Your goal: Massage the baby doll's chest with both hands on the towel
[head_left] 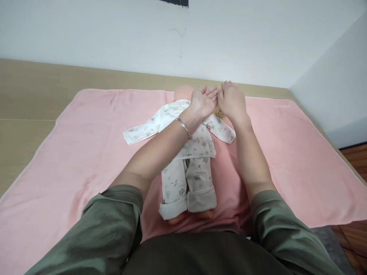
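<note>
A doll lies on its back in a white, printed long-sleeved top and matching trousers with turned-up cuffs. Its feet poke out below the cuffs, and my forearm covers part of its body. Over the doll's upper end, my left hand is held palm up with its fingers stretched out and nothing visible on it. My right hand is beside the left fingertips, back of the hand toward me and fingers curled. Whatever it may hold is hidden. Partly behind it shows a yellowish thing with dark markings.
A pink blanket is spread beneath the doll over a light wooden surface. A white wall rises behind, and another wall stands at the right. Brown wood shows at the lower right.
</note>
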The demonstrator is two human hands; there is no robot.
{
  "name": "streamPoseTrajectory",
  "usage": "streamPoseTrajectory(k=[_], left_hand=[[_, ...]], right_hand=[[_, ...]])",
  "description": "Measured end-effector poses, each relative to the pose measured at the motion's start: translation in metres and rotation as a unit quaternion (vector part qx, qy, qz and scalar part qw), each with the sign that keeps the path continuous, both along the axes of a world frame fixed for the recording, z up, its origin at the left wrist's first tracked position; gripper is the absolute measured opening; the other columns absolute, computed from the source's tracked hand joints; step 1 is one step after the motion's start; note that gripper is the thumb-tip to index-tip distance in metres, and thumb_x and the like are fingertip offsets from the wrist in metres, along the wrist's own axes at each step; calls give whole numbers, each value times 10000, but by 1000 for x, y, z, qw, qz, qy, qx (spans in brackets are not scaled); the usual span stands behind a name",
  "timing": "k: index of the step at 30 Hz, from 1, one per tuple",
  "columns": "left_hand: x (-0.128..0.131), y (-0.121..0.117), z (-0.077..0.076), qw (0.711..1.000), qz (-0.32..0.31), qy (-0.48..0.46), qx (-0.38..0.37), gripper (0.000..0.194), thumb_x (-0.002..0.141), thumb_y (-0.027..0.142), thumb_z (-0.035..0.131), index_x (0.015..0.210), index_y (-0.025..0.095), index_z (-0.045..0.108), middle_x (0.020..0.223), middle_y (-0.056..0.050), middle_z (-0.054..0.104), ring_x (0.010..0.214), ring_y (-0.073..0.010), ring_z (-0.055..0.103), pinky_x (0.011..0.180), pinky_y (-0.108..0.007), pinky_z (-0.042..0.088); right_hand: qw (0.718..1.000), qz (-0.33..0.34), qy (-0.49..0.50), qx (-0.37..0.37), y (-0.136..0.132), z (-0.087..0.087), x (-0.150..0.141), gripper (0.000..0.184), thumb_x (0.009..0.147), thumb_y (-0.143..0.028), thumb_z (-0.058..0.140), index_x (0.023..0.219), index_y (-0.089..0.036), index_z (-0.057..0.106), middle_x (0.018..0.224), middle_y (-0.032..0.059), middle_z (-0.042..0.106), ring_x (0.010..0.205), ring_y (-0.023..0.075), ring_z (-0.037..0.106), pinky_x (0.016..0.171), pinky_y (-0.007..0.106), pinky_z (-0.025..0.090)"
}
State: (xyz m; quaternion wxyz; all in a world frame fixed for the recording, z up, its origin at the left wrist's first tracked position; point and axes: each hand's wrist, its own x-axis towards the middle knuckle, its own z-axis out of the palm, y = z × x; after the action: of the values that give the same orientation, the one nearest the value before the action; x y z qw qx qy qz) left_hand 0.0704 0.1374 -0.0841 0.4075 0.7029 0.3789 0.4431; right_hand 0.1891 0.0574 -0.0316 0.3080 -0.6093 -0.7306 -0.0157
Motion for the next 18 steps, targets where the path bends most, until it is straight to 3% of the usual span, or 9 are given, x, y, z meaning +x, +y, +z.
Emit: streamPoseTrajectory(k=[5, 10, 13, 18], left_hand=[[-17, -19, 4, 1000, -9, 5, -14, 575, 1023, 202, 77, 1308, 154, 575, 1232, -87, 707, 1391, -258, 500, 1111, -533, 512], [-56, -56, 11, 1000, -12, -3, -19, 598, 1038, 296, 38, 1368, 167, 520, 1327, -97, 660, 1352, -255, 545, 1080, -489, 541], [-81, -79, 18, 1000, -21, 2, -13, 646, 1030, 333, -6, 1378, 155, 508, 1362, -112, 632, 1320, -248, 577, 1045, -454, 570], [-103, -107, 28, 998, 25, 28, 48, 623, 1022, 265, 16, 1367, 185, 528, 1313, -95, 668, 1267, -271, 621, 952, -519, 601]], right_hand=[[999, -26, -21, -8, 7, 0, -8, 536, 1010, -407, 220, 1156, -87, 624, 1303, 226, 608, 1374, 414, 440, 1158, 688, 273], [999, -18, -30, 12, 17, -7, -11, 546, 1002, -400, 242, 1146, -46, 631, 1294, 261, 607, 1384, 443, 425, 1150, 755, 183], [998, -23, -30, 51, 14, -9, -10, 540, 1006, -402, 236, 1116, -79, 655, 1250, 230, 642, 1351, 405, 480, 1171, 750, 122], [996, -40, -43, 70, -3, -4, -15, 494, 1011, -382, 250, 1132, -138, 662, 1264, 182, 654, 1336, 367, 508, 1165, 768, 12]])
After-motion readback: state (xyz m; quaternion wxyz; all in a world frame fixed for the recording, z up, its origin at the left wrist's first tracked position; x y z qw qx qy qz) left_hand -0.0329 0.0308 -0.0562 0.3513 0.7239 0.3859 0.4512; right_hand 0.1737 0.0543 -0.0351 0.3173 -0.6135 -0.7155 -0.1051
